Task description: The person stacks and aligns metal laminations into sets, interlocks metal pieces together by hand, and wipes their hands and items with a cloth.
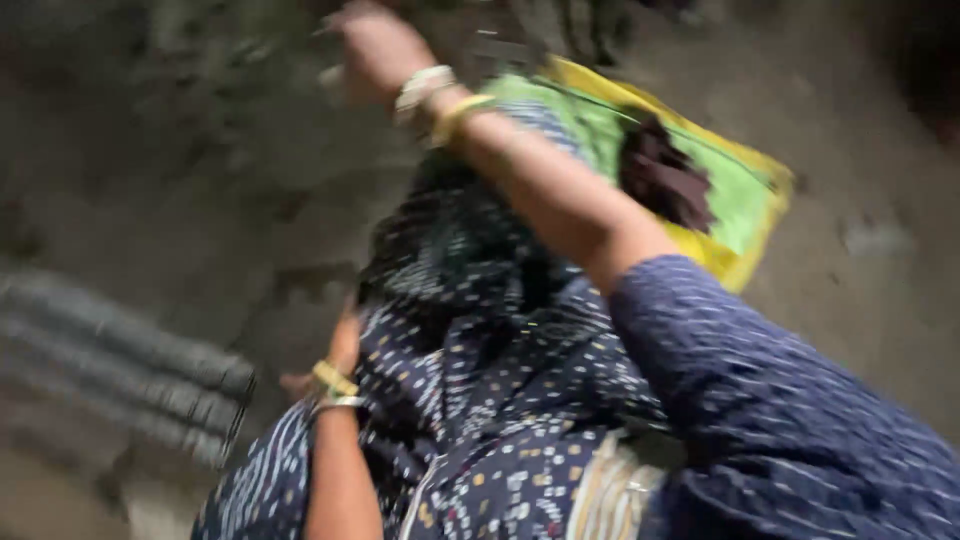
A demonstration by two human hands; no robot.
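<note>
Both hands are blurred: the right hand (375, 48), bangles at its wrist, is raised over the grey dirt ground (180, 200), and its grip cannot be told; the left hand (335, 355) presses against a dark blue dotted cotton cloth (470, 330), fingers hidden. Soft, light and limp, the cloth is best gathered by its folds. Beyond it lies a green and yellow woven sack (740, 200) beside the ground's far right edge.

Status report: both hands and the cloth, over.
Right hand raised, blurred. Left hand against dotted blue cloth. Green-yellow mat behind, dark lump on it.
</note>
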